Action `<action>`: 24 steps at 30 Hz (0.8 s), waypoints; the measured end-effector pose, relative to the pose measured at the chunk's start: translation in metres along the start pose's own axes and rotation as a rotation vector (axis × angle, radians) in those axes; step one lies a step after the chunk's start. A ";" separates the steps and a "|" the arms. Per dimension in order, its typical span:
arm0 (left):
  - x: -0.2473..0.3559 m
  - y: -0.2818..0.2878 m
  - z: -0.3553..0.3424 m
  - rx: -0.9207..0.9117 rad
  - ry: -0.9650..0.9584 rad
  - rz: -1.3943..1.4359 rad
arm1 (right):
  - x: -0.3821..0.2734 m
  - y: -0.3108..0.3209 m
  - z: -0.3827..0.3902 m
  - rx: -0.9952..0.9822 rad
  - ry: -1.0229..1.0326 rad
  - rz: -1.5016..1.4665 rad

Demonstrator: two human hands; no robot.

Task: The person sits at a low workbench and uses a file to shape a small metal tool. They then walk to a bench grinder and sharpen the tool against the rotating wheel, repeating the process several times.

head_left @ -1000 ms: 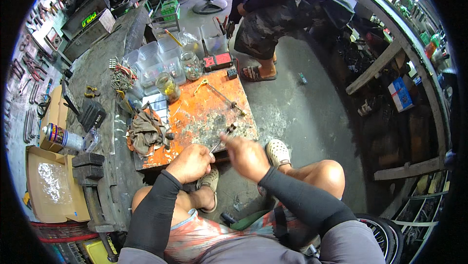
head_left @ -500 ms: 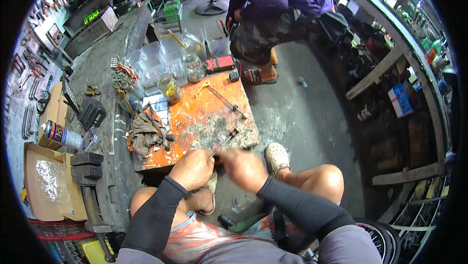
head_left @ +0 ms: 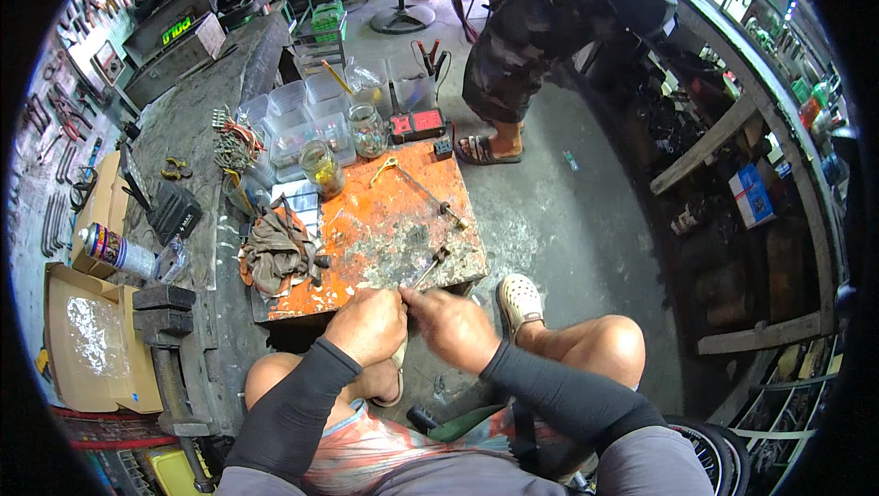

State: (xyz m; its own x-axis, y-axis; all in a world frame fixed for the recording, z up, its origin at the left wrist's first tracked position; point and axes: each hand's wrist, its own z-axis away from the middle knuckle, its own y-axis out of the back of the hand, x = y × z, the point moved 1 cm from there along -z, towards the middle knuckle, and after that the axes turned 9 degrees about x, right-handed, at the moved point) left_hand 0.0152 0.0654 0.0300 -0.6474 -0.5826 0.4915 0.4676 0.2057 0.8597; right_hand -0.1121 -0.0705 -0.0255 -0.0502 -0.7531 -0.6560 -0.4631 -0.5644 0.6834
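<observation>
My left hand (head_left: 371, 324) and right hand (head_left: 450, 322) meet at the near edge of the desk (head_left: 366, 290), both clenched around a small part I can't see between my fingers. I'd judge the grip should stay tight and steady. The desk's orange paint is chipped and worn; a crumpled rag (head_left: 275, 253) lies beside a thin metal rod (head_left: 430, 267).

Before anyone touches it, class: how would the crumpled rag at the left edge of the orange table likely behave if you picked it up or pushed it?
The rag lies in soft folds, so it would probably droop limply when lifted. It looks light for its size. Pushed, it would likely bunch and drag across the orange table rather than roll, and its dark stains suggest a greasy feel.
</observation>
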 end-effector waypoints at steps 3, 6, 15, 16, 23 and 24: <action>0.004 0.003 -0.006 0.023 -0.008 -0.014 | 0.025 0.019 -0.030 -0.024 -0.099 0.186; 0.004 0.000 -0.004 0.005 0.011 0.032 | 0.010 -0.004 0.006 0.045 0.133 -0.015; -0.003 0.003 0.000 -0.041 0.045 0.007 | -0.002 -0.006 0.007 0.012 0.121 -0.025; -0.003 0.003 -0.002 -0.029 0.045 -0.033 | 0.007 -0.005 0.001 0.002 0.087 0.010; 0.003 0.008 0.004 0.178 -0.031 -0.160 | 0.026 0.015 -0.018 0.047 -0.009 0.120; 0.003 0.011 0.004 0.235 -0.087 -0.174 | 0.026 0.017 -0.019 0.051 -0.025 0.110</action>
State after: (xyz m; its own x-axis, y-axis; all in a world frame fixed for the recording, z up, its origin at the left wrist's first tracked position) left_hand 0.0156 0.0690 0.0413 -0.7591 -0.5577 0.3357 0.1997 0.2913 0.9355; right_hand -0.1042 -0.1062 -0.0253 -0.1249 -0.8008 -0.5858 -0.4983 -0.4599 0.7350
